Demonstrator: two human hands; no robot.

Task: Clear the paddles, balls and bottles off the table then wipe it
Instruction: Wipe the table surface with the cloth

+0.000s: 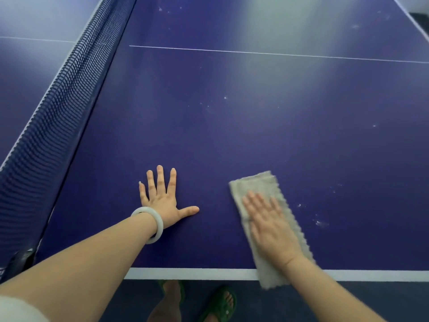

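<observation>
Right hand (270,228) flat, uncurled, on grey cloth (257,182), pressing it to desk (232,124) well right of net (58,101), likely for wiping pressure; left hand (160,201) splayed flat, empty, between net and cloth, probably as brace.

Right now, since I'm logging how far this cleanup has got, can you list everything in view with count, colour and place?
table: 1, dark blue with white lines, fills most of the view
net: 1, dark blue with a white top band, runs along the left
cloth: 1, grey-beige, folded, on the table at right, overhanging the near edge
specks: several, white, scattered on the table right of the cloth and beyond
sandals: 2, green, on the feet below the near edge
bracelet: 1, white, on the left wrist
left hand: 1, flat on the table, fingers spread
right hand: 1, pressing flat on the cloth
</observation>
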